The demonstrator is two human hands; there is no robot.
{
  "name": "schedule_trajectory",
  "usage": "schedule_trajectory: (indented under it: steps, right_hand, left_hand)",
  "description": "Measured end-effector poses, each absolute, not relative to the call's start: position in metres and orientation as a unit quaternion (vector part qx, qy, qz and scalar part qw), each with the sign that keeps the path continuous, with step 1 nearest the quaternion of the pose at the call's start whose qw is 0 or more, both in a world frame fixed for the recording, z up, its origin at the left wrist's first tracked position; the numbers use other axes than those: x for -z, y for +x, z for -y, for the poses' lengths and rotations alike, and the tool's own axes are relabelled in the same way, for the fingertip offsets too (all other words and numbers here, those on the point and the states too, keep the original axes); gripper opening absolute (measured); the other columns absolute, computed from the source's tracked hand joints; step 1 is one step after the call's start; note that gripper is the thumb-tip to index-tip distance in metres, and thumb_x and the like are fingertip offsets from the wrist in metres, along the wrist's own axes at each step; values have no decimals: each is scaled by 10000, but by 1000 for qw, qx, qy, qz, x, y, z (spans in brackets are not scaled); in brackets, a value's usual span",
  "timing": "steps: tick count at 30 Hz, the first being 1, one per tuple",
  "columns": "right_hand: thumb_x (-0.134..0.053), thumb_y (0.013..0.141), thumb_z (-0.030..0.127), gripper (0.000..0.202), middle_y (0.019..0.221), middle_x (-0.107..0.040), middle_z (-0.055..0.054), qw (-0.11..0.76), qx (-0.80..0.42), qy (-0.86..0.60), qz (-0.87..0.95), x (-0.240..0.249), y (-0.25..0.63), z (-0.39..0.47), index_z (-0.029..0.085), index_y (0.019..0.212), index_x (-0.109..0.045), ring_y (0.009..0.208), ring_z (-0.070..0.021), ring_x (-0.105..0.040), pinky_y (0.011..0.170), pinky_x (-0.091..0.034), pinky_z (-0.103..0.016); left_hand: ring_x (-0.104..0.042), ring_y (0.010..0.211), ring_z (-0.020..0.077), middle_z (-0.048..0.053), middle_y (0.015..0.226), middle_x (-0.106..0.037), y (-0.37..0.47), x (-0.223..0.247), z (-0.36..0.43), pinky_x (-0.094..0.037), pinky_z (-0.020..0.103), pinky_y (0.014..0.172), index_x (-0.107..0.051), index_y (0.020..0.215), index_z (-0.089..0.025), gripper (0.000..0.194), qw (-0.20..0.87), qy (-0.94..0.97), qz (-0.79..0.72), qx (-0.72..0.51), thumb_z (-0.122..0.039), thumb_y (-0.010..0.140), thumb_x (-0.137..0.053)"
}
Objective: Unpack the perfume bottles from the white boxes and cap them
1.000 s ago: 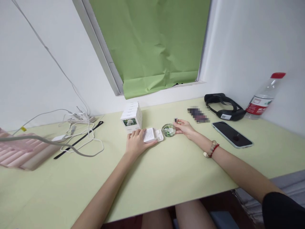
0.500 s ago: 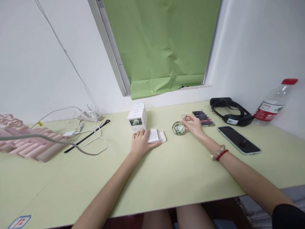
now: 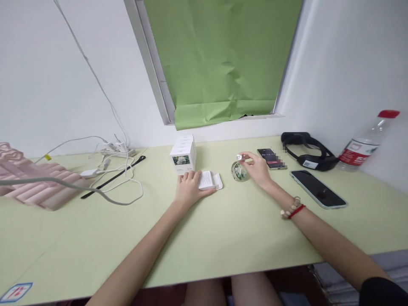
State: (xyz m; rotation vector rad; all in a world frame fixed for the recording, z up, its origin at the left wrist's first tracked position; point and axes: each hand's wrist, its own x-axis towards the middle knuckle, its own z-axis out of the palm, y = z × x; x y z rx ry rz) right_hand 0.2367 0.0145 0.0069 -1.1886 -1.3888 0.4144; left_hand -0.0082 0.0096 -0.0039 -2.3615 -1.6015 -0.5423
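Observation:
My left hand (image 3: 188, 187) is closed over a small white box (image 3: 206, 180) lying on the table, its flap open towards the right. Just behind that hand stands a row of several white boxes (image 3: 183, 155) with a white-flower picture on the front. To the right, my right hand (image 3: 256, 169) pinches a round glass perfume bottle (image 3: 239, 171) by its neck, near the silver top. White flowers and green leaves show through the clear glass. Whether the bottle's base touches the table I cannot tell.
Right of my right hand lie a lit phone (image 3: 272, 158), a dark-screened phone (image 3: 318, 189) and a black headset (image 3: 308, 151). A red-capped plastic bottle (image 3: 363, 144) stands by the wall. On the left are white cables (image 3: 127, 180), a black strap (image 3: 111, 178) and a pink ribbed object (image 3: 47, 187).
The perfume bottle's silver top has shifted left and tilted towards me, with my right hand following it. My left hand stays on the white box. The view has shifted slightly.

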Motion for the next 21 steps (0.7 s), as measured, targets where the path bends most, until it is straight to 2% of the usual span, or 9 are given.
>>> schedule_trajectory:
  steps: [4, 7, 13, 18, 21]
  right_hand:
    - [-561, 762, 234, 213, 953, -671, 17, 538, -169, -500, 658, -7, 224, -5, 289, 952, -638, 841, -177, -631, 777, -490, -296]
    - [-545, 770, 206, 234, 949, -670, 35, 519, -158, -507, 670, -6, 220, -2, 314, 956, -636, 889, -181, -620, 788, -480, -289]
    - [-553, 773, 275, 180, 942, -659, 4, 540, -209, -466, 669, -5, 225, -8, 266, 934, -633, 849, -168, -627, 677, -496, -243]
    - [-584, 749, 296, 219, 940, -658, -36, 567, -301, -415, 645, 0, 229, -17, 216, 952, -598, 943, -171, -608, 737, -499, -257]
    - [-639, 705, 316, 292, 920, -673, -57, 581, -354, -410, 607, 2, 229, -21, 193, 965, -587, 936, -172, -616, 762, -500, -277]
  left_hand:
    - [-487, 1015, 292, 122, 1077, -563, -7, 5, -10, -297, 398, 884, -508, 1135, -196, 716, 126, -807, 546, 187, -710, 636, -506]
    - [-483, 1018, 293, 125, 1088, -561, -6, 5, -10, -294, 403, 888, -502, 1145, -192, 729, 126, -807, 547, 182, -715, 637, -500]
    - [-485, 1015, 290, 122, 1093, -558, -6, 5, -10, -296, 397, 884, -500, 1144, -198, 723, 128, -808, 545, 185, -716, 638, -498]
    - [-481, 1024, 294, 123, 1099, -556, -6, 6, -11, -294, 402, 883, -498, 1144, -207, 715, 127, -808, 546, 182, -714, 640, -497]
    - [-478, 1030, 293, 122, 1107, -553, -6, 5, -11, -294, 401, 882, -494, 1149, -214, 707, 123, -807, 548, 181, -704, 638, -507]
